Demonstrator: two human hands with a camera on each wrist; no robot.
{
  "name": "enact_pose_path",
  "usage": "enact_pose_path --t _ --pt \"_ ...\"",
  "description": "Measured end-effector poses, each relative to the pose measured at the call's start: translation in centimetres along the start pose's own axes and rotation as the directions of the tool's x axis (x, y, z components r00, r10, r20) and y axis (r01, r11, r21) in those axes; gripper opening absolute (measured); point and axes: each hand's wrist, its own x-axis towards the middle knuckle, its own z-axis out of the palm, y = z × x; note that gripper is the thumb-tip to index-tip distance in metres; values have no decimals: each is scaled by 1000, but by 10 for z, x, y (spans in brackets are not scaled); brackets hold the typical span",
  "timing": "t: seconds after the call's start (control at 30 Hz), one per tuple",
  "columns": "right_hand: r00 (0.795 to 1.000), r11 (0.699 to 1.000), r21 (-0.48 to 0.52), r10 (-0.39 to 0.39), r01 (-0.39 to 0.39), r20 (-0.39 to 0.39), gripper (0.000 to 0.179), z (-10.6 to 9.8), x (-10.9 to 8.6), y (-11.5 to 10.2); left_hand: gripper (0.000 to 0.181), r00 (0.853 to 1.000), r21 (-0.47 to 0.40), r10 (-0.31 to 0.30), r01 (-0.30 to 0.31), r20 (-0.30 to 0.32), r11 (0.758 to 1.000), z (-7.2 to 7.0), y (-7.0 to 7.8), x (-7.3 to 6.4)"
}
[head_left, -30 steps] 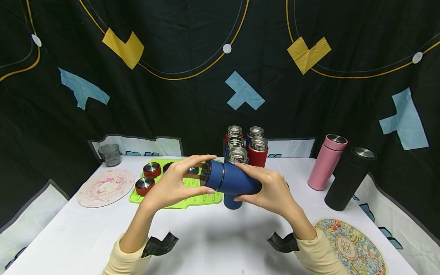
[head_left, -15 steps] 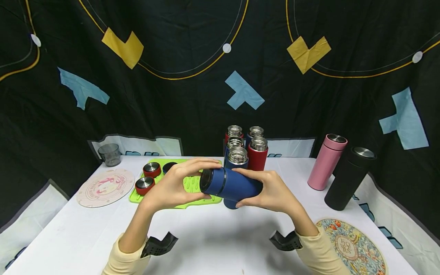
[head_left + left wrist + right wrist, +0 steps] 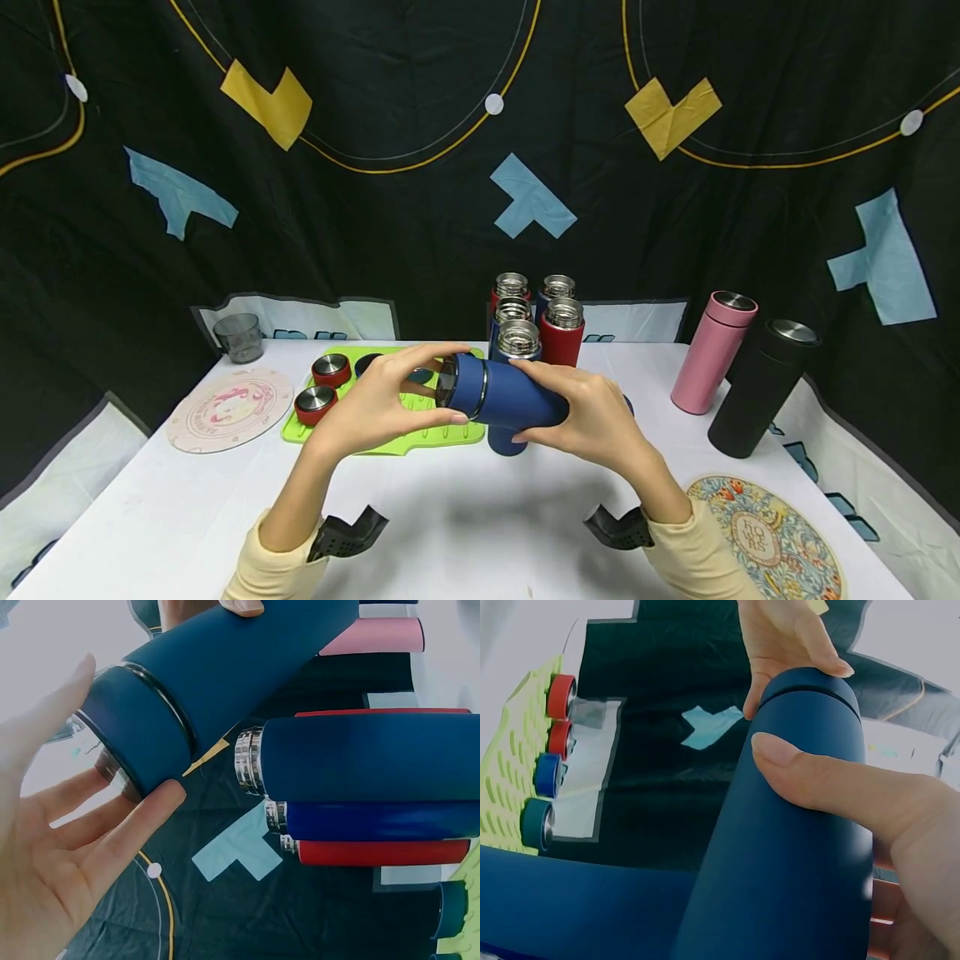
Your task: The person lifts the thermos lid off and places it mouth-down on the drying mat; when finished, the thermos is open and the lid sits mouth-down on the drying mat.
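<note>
A dark blue thermos bottle lies tilted across both hands above the white table. My right hand grips its body, thumb lying along the near side in the right wrist view. At the other end, my left hand pinches the thermos lid between thumb and fingers. A shiny ring separates lid from body in the left wrist view. Just behind the held bottle stands an uncapped blue bottle, its threaded steel neck showing.
Several uncapped red and blue bottles cluster behind. A green mat bears red lids and blue ones. Far left are a grey cup and pink round mat. Pink and black bottles stand right, near a floral mat.
Half a second ago the bottle's lid end pointed more toward the camera; it has swung back to about its pose of a second ago. The left fingers have shifted round the lid.
</note>
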Motion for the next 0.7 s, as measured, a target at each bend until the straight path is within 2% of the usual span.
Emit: enact_pose_path --t 0.13,0.3,0.4,0.53,0.7 --pt "1000 1000 8 4 -4 14 81 -2 0 1 75 999 9 31 -31 19 999 0 -1 0" --pt "997 993 113 22 -30 71 79 -4 1 5 75 990 5 130 -130 47 991 -1 -1 0" --pt "995 985 163 39 -54 95 79 -4 2 6 74 986 3 160 -160 40 987 -2 -2 0" --pt "996 986 161 37 -50 80 79 -3 1 5 74 989 2 147 -147 12 989 -1 -2 1" --pt "999 996 84 26 -29 37 81 -2 1 3 73 998 -4 56 -57 -26 998 0 -1 0"
